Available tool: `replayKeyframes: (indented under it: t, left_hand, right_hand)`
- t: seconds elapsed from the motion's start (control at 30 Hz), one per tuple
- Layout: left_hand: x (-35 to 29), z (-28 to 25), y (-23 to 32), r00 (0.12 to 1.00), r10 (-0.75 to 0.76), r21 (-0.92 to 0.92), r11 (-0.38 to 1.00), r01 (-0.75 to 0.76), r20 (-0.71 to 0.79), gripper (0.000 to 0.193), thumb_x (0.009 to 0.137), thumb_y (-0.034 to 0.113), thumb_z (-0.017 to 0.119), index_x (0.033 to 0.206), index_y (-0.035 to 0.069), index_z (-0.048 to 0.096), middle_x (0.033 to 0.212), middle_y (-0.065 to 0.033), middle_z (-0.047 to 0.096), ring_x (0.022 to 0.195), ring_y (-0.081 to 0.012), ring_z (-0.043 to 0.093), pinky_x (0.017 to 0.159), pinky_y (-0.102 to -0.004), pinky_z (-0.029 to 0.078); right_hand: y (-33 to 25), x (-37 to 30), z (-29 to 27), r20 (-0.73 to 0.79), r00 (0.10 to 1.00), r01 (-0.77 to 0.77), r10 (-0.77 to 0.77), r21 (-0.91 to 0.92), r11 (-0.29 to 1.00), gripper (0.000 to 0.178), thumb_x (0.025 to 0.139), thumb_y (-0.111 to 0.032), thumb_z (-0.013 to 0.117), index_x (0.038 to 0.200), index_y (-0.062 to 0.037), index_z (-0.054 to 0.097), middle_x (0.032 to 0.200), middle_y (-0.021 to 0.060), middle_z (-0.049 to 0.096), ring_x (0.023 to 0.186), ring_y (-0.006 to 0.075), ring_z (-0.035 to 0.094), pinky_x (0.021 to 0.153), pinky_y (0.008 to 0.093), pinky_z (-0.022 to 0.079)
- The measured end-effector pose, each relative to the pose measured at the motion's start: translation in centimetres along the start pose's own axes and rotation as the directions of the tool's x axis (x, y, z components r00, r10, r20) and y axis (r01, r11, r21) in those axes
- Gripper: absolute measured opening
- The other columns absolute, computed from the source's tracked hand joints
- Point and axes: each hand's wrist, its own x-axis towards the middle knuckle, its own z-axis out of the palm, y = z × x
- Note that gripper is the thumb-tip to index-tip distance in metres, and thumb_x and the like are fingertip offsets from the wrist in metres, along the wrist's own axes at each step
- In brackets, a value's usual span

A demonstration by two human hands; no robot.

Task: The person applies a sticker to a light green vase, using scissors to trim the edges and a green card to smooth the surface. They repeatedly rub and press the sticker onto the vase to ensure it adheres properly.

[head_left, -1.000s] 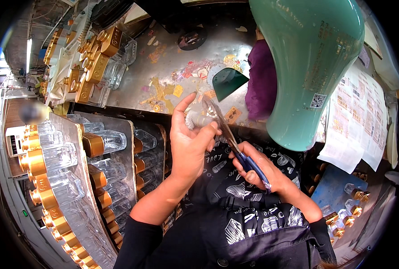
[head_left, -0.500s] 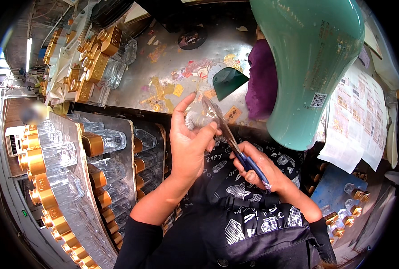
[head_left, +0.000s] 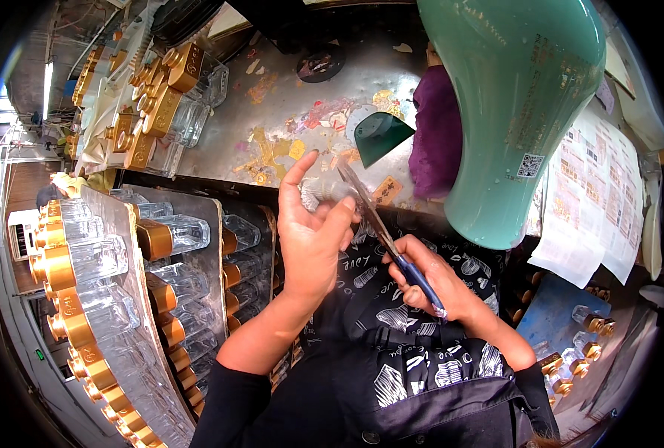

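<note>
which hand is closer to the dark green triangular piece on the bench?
Left. The left hand holds a small clear bottle up just below and left of the green piece. The right hand grips a blue-handled blade lower down, farther from it.

- Small clear object (head_left: 318, 193) in left hand (head_left: 313, 239): mostly covered by palm and fingers; shape cannot be told.
- Blue-handled tool (head_left: 392, 250): grip buried in right hand (head_left: 433, 284); tip meets the clear object, contact point blurred.
- Teal vase-shaped body (head_left: 519, 112): top cut off by picture edge.
- Purple cloth (head_left: 436, 142): partly hidden behind it.
- Gold-capped bottles (head_left: 85, 299) on left racks: lower rows cut by rim.
</note>
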Motion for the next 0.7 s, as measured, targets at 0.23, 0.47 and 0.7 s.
replayKeyframes:
  t: [0.23,0.47,0.7]
  left_hand:
    - [-0.18,-0.18,-0.46,1.0,0.024,-0.028,0.999,-0.024,0.016,0.066,0.094,-0.002,0.06,0.15,0.008,0.027,0.091,-0.0067,0.06,0.074,-0.0096,0.057,0.049,-0.0189,0.037]
    - [-0.13,-0.03,-0.52,0.999,0.026,-0.069,0.997,-0.024,0.033,0.067,0.095,0.0,0.062,0.151,0.011,0.027,0.094,-0.0064,0.061,0.076,-0.0092,0.057,0.049,-0.0185,0.037]
    - [-0.12,-0.06,-0.45,0.999,0.005,-0.076,0.997,-0.002,0.042,0.068,0.095,0.001,0.063,0.152,0.012,0.026,0.094,-0.006,0.061,0.078,-0.0094,0.058,0.049,-0.0183,0.037]
  right_hand:
    - [-0.15,-0.03,-0.11,0.03,0.999,0.015,-0.018,0.091,0.996,0.063,0.087,-0.047,0.074,0.121,-0.0029,0.046,0.085,0.0003,0.052,0.075,0.0091,0.05,0.069,0.0274,0.046]
    - [0.14,0.08,-0.22,0.038,0.998,0.053,-0.057,0.081,0.995,0.064,0.087,-0.048,0.074,0.121,-0.0024,0.046,0.082,-0.0008,0.049,0.074,0.009,0.049,0.069,0.0269,0.045]
    - [-0.22,0.03,-0.24,0.037,0.998,0.037,-0.041,0.112,0.993,0.056,0.088,-0.039,0.073,0.12,-0.0022,0.046,0.083,-0.0004,0.05,0.074,0.0089,0.049,0.069,0.0267,0.045]
